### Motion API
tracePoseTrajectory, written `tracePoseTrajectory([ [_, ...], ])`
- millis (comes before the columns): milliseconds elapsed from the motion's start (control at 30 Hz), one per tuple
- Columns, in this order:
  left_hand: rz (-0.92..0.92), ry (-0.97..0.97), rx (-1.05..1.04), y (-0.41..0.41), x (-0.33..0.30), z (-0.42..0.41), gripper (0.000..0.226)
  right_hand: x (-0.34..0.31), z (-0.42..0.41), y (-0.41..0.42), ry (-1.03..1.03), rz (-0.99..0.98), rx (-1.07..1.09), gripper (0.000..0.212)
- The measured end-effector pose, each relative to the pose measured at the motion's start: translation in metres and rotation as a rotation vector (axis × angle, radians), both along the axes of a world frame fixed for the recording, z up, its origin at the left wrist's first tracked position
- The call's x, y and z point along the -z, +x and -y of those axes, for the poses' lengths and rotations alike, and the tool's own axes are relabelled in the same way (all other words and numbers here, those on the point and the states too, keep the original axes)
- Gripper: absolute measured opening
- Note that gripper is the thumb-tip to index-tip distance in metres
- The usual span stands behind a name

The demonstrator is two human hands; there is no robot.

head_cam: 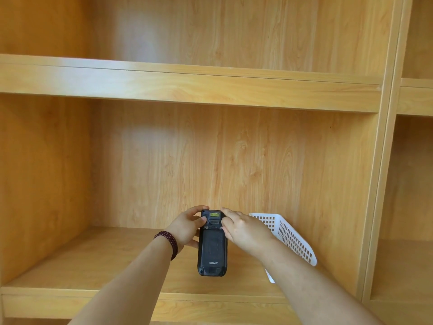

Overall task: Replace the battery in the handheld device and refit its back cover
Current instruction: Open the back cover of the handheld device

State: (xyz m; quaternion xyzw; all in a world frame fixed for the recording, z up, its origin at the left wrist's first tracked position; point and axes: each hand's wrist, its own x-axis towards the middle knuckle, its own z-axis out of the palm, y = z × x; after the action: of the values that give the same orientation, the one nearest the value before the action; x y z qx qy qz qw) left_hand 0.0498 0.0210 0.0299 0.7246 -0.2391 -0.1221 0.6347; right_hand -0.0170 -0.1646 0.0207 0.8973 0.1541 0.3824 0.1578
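I see two bare hands reaching into a big wooden shelf (98,259). Both hold a black handheld device (212,249), which is just above the shelf board, near the middle and a bit to the right. Its back faces me, and the back cover (212,248) is on it, with the word "urovo" low down. A small yellow label (214,214) sits at the far end of the device. The left hand (186,227) wraps the far left side, its grip closed on the device with the thumb pressed on the back near the top. A dark red bead bracelet (169,242) goes round that wrist. The right hand (243,231) is on the far right side, its grip also closed on the device, with fingertips touching the back by a small screw (221,228). A white basket (288,235) with square holes is tilted just to the right, partly hidden behind the right arm. I cannot tell what is in it.
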Motion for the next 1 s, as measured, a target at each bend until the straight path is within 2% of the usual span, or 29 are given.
tracePoseTrajectory([
  [133,-0.006,0.022,0.028,-0.003,0.004,0.003,0.030,-0.002,0.005,0.007,0.050,0.020,-0.010,0.022],
  [267,-0.014,0.003,0.012,-0.004,0.006,0.004,0.029,-0.004,0.009,0.004,0.119,-0.007,-0.059,0.010],
  [500,0.011,-0.022,0.003,-0.006,-0.005,0.001,0.029,-0.007,0.002,-0.015,0.324,-0.122,-0.038,0.032],
  [600,0.008,-0.029,-0.003,-0.008,-0.004,0.001,0.029,-0.008,0.001,-0.015,0.328,-0.120,-0.029,0.032],
  [767,0.004,-0.030,0.005,-0.010,-0.004,0.000,0.030,0.000,0.000,-0.012,0.210,-0.051,-0.038,0.012],
  [900,0.002,-0.027,0.006,-0.011,-0.005,-0.001,0.030,0.002,0.002,-0.011,0.137,-0.038,-0.006,0.014],
  [1000,0.011,-0.033,-0.003,-0.010,-0.006,0.000,0.030,-0.005,-0.004,-0.019,0.200,-0.106,0.039,0.042],
])
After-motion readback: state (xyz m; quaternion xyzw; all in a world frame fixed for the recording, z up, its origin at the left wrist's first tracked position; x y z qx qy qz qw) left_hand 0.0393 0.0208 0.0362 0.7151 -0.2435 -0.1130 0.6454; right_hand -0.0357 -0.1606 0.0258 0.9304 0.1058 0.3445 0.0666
